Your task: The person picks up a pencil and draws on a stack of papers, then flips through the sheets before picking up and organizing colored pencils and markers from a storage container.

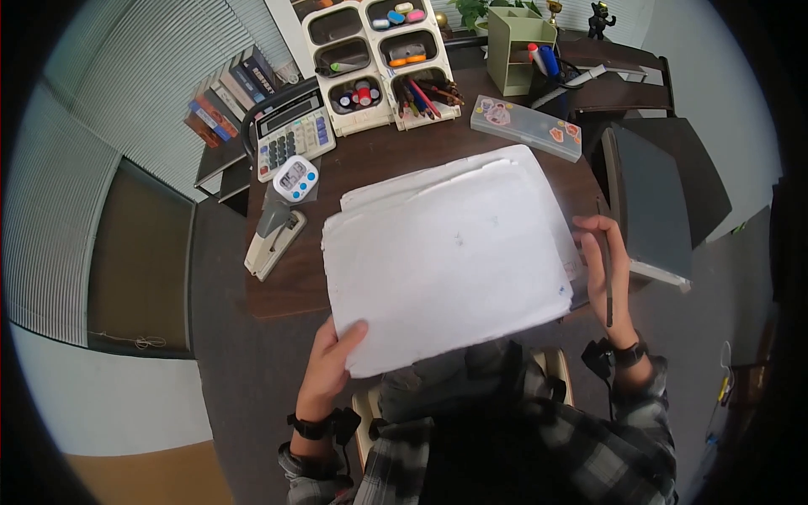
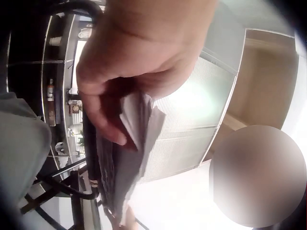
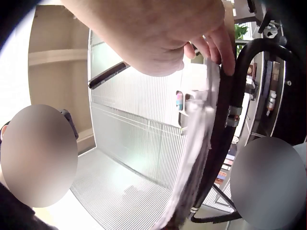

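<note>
A stack of white sheets (image 1: pixel 446 278) with uneven edges is held tilted over the desk's front edge. My left hand (image 1: pixel 326 370) grips its lower left corner, thumb on top; in the left wrist view the fingers curl round the sheets (image 2: pixel 122 167). At the right edge of the stack is my right hand (image 1: pixel 620 290), fingers bent, with a dark slim rod (image 1: pixel 608 295), pen-like, held along the palm. The right wrist view shows its fingertips at the edge of the sheets (image 3: pixel 192 148) and the rod (image 3: pixel 108 75) sticking out behind the hand.
Behind the stack on the brown desk (image 1: pixel 290 290) stand a white organizer (image 1: pixel 364 123), a calculator (image 1: pixel 295 139), a timer (image 1: pixel 295 178) and a clear pencil case (image 1: pixel 526 126). A stapler (image 1: pixel 274 244) lies left; a dark grey folder-like object (image 1: pixel 652 202) is at the right.
</note>
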Available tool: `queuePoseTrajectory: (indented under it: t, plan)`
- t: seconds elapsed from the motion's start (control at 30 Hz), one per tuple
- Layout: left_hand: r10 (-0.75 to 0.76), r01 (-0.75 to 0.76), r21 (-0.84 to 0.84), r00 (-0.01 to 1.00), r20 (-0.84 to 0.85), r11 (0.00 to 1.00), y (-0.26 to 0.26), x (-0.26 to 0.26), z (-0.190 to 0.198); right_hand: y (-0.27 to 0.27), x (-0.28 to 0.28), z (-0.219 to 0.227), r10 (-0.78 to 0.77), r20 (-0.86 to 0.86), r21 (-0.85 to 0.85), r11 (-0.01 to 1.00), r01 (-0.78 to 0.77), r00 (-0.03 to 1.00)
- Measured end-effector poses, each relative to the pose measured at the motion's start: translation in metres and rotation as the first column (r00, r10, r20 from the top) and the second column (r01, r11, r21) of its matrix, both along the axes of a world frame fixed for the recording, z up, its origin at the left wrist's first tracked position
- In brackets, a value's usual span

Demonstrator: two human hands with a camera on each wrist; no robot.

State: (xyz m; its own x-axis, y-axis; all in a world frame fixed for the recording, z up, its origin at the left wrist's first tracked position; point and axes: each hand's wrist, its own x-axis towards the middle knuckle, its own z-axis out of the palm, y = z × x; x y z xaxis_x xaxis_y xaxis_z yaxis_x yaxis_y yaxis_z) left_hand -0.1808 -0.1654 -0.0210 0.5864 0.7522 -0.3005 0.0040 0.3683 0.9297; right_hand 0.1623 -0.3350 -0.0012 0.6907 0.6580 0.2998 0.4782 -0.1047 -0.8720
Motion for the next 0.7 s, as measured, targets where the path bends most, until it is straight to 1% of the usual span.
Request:
queuePoseTrajectory:
  t: [0.03,0.07,0.13,0.17,0.2,0.23,0.27,0.33,0.37,0.4,0.43,0.47,0.53,0.57,0.63,0.67,0.7]
  plan:
    - [0.014,-0.013,0.056,0.999,-0.028,0.998,0.002,0.002,-0.008,-0.001,-0.002,0.002,0.001,-0.059,0.005,1.0,-0.001,0.998]
    - [0.011,-0.009,0.049,1.0,-0.029,0.999,0.003,0.003,-0.007,-0.003,-0.002,0.001,-0.003,-0.059,-0.002,1.0,0.002,0.998]
    - [0.027,0.021,0.206,0.974,-0.223,0.978,0.004,0.005,0.002,-0.007,-0.002,-0.001,-0.017,0.021,-0.038,0.999,0.018,1.0]
    - [0.028,0.018,0.202,0.975,-0.221,0.979,0.002,0.008,0.011,-0.008,-0.005,0.002,-0.015,0.024,-0.042,0.999,0.016,1.0]
    - [0.035,0.111,0.312,0.904,-0.427,0.944,0.0,0.012,0.023,-0.009,-0.009,0.007,-0.02,0.081,-0.07,0.997,0.026,0.997]
    - [0.069,0.226,0.393,0.789,-0.61,0.891,-0.002,0.013,0.028,-0.009,-0.012,0.009,-0.025,0.137,-0.097,0.995,0.038,0.99]
    - [0.068,0.226,0.392,0.789,-0.61,0.892,-0.001,0.011,0.024,-0.01,-0.013,0.009,-0.025,0.137,-0.098,0.994,0.039,0.99]
    - [-0.004,0.251,0.342,0.812,-0.584,0.906,-0.001,0.003,0.009,-0.011,-0.014,0.009,0.021,0.2,-0.12,0.993,0.003,0.98]
    - [-0.006,0.251,0.341,0.812,-0.584,0.906,-0.003,0.005,0.005,-0.012,-0.014,0.009,0.02,0.2,-0.122,0.993,0.004,0.98]
    - [-0.005,0.069,0.192,0.949,-0.316,0.979,-0.008,0.01,0.002,-0.013,-0.015,0.011,0.05,0.116,-0.158,0.987,-0.031,0.992]
    - [0.067,-0.067,-0.016,0.997,-0.027,0.998,-0.012,0.012,0.0,-0.013,-0.015,0.012,0.079,0.03,-0.193,0.979,-0.072,0.996]
    - [0.073,-0.073,-0.017,0.997,-0.025,0.997,-0.012,0.012,-0.001,-0.013,-0.014,0.009,0.085,0.032,-0.194,0.978,-0.078,0.996]
    - [0.092,-0.091,-0.039,0.995,0.031,0.995,-0.008,0.015,0.0,-0.014,-0.012,0.002,0.118,0.083,-0.108,0.988,-0.109,0.989]
    - [0.097,-0.096,-0.039,0.995,0.033,0.995,-0.007,0.015,0.001,-0.016,-0.013,0.003,0.124,0.084,-0.108,0.988,-0.114,0.989]
    - [0.135,-0.13,-0.075,0.989,0.068,0.989,-0.005,0.015,0.003,-0.021,-0.019,0.014,0.116,-0.122,-0.231,0.963,-0.142,0.986]
    - [0.146,-0.141,-0.076,0.987,0.067,0.987,-0.005,0.015,0.003,-0.021,-0.022,0.018,0.127,-0.123,-0.232,0.96,-0.153,0.984]
    - [0.145,-0.136,-0.096,0.986,0.085,0.986,-0.005,0.016,0.002,-0.019,-0.025,0.022,0.198,0.237,-0.225,0.964,-0.144,0.951]
